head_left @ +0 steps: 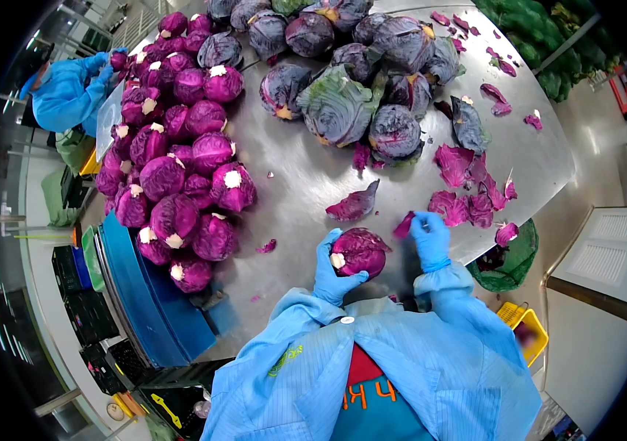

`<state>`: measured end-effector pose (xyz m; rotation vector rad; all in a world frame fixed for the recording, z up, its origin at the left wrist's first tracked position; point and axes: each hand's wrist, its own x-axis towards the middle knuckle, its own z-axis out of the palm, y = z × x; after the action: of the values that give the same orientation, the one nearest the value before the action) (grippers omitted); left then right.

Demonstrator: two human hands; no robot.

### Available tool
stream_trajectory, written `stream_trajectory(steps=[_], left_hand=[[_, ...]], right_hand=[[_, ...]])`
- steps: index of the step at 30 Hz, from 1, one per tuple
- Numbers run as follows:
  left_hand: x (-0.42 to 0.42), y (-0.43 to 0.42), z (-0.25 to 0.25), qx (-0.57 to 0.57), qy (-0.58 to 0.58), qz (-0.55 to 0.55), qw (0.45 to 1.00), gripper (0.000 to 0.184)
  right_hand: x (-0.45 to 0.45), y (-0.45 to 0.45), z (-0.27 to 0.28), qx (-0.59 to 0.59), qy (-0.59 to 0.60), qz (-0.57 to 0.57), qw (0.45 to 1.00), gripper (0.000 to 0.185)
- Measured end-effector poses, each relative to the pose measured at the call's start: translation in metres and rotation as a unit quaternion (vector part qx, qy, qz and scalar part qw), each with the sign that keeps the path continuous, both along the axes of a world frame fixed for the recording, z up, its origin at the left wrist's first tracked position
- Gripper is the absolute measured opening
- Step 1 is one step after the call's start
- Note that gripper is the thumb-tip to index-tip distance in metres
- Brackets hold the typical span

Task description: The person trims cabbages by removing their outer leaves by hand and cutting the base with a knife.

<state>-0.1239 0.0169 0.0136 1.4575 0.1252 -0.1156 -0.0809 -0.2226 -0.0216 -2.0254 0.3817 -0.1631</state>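
Note:
A trimmed purple cabbage with a pale cut stem rests in my left hand, thumb and fingers curved around its left side. To its right, my gloved right hand pinches a small purple leaf piece, just above the metal table. A loose leaf lies beyond the held cabbage. Bright purple cabbages with cut stems are piled on the left. Darker cabbages with outer leaves are heaped at the far middle.
Torn leaves are scattered on the right. A green mesh bag and a yellow crate stand beyond the right edge. Blue panels stand at the left edge. A person in blue is at the far left.

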Motion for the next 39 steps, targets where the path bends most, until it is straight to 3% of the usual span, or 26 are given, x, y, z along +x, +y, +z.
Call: stream_trajectory(steps=[3, 7, 10, 11, 14, 17, 20, 22, 26, 31, 34, 39], left_hand=[[0.003, 0.007, -0.009, 0.038, -0.049, -0.023, 0.998, 0.103], [0.003, 0.013, -0.016, 0.053, -0.052, -0.045, 0.996, 0.104], [0.009, 0.015, -0.008, 0.146, -0.112, -0.088, 0.979, 0.103], [0.011, 0.017, -0.006, 0.195, -0.137, -0.108, 0.965, 0.103], [0.009, 0.014, -0.011, 0.193, -0.090, -0.083, 0.974, 0.102], [0.010, 0.001, -0.005, 0.111, 0.033, -0.063, 0.991, 0.105], [0.012, -0.006, -0.004, 0.248, 0.003, -0.068, 0.966, 0.110], [0.005, -0.011, -0.006, 0.240, -0.008, -0.035, 0.970, 0.112], [0.002, -0.011, 0.008, 0.325, 0.031, -0.033, 0.944, 0.117], [0.005, -0.011, 0.012, 0.242, 0.091, -0.034, 0.965, 0.117], [0.006, -0.008, 0.007, 0.213, 0.099, -0.036, 0.971, 0.116], [0.005, -0.006, -0.004, 0.152, 0.120, -0.019, 0.981, 0.113]], right_hand=[[0.015, -0.016, 0.018, 0.168, -0.019, -0.100, 0.981, 0.038], [0.003, 0.000, 0.046, 0.128, 0.147, 0.148, 0.970, 0.047], [-0.009, 0.034, 0.035, 0.254, 0.142, 0.198, 0.936, 0.046], [-0.007, 0.035, 0.035, 0.221, 0.131, 0.223, 0.940, 0.043], [-0.001, 0.036, 0.043, 0.136, 0.097, 0.274, 0.947, 0.036], [0.000, 0.037, 0.055, 0.041, 0.091, 0.292, 0.951, 0.033], [0.003, 0.039, 0.063, -0.104, 0.093, 0.300, 0.944, 0.029], [-0.001, 0.040, 0.050, -0.157, 0.096, 0.275, 0.944, 0.026], [-0.008, 0.037, 0.042, -0.037, 0.091, 0.266, 0.959, 0.030], [-0.004, 0.033, 0.060, 0.059, 0.094, 0.273, 0.955, 0.032], [0.003, 0.029, 0.050, 0.197, 0.134, 0.264, 0.935, 0.031], [0.007, 0.033, 0.060, 0.067, 0.125, 0.289, 0.947, 0.032]])
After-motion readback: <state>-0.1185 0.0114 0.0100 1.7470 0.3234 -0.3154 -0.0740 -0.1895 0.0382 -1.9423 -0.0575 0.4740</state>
